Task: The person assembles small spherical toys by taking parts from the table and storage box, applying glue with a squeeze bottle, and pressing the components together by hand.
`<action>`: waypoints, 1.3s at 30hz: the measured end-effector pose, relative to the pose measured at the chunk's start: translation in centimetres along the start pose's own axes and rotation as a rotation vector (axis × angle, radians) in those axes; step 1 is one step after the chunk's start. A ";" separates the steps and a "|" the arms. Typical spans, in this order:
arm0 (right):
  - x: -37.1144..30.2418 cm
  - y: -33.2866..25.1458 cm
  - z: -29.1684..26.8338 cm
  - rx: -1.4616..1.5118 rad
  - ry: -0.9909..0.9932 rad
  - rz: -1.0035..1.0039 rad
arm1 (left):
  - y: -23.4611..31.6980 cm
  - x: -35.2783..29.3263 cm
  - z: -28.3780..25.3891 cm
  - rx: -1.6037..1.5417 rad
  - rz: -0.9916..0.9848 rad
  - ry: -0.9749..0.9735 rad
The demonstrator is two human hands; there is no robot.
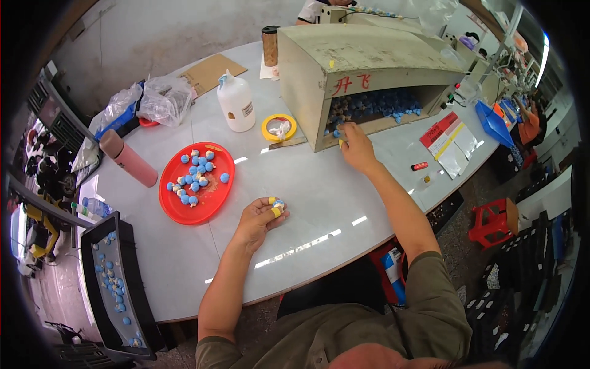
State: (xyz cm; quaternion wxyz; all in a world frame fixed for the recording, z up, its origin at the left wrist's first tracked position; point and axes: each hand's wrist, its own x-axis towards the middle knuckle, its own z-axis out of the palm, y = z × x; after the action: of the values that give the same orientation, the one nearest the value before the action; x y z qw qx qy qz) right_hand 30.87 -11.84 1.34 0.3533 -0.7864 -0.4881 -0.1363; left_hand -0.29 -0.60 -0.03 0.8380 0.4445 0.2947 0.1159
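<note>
My left hand (pixel 257 222) is over the middle of the table, yellow covers on its fingertips. Pinched in it is a small blue-and-white figure piece (pixel 279 204). At the front left corner of a beige metal box (pixel 303 92), my right hand (pixel 356 146) reaches to the opening, its fingers closed on a small blue piece (pixel 337 133). Many similar blue pieces (pixel 384 103) are heaped inside the box. To the left, a round red tray (pixel 212 203) holds several round blue pieces with pale parts.
A black bin (pixel 92 289) with blue pieces stands at the table's left edge. Behind the tray are a pink flask (pixel 132 160), a white squeeze bottle (pixel 236 106) and a yellow tape roll (pixel 269 131). Papers (pixel 452 144) and a small red tube (pixel 420 166) lie right.
</note>
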 end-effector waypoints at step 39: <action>-7.3 -12.3 4.1 1.044 -0.520 0.287 | -0.2 0.2 -0.1 -0.256 0.038 0.027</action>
State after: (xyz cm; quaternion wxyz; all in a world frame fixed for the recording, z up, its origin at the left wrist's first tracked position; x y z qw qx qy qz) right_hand 16.14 -10.50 -0.46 0.5767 -0.5745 -0.4499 0.3673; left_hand -0.20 -0.49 -0.31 0.8814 0.3380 0.2801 0.1743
